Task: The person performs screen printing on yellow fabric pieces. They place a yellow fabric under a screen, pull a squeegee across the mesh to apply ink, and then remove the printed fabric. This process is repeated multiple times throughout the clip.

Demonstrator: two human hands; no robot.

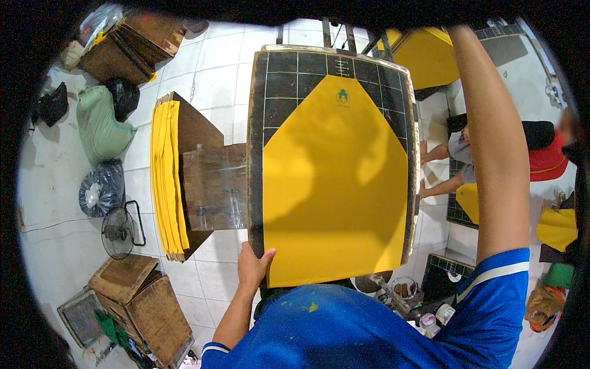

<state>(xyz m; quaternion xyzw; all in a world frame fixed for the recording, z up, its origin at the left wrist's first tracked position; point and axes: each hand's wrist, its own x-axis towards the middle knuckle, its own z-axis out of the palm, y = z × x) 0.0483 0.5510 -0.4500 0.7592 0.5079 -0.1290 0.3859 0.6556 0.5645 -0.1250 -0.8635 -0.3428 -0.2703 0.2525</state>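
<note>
In front of me a black board [281, 92] with white grid lines carries a flat yellow sheet [335, 246]. The sheet's far corners are cut at a slant, and a small green emblem sits near its far end. My left hand [252, 269] is closed on the board's near left edge, its thumb by the sheet's margin. My right arm [501, 166] stretches up and away along the right side. Its hand lies beyond the dark rim of the picture. The shadow of my head and arm falls across the sheet.
Left of the board, yellow sheets [169, 178] hang over a brown panel. Further left are a fan [118, 232], a green sack [101, 126] and cardboard boxes [153, 320]. More yellow sheets [430, 58] lie at the far right. Another person in red [547, 163] is on the right.
</note>
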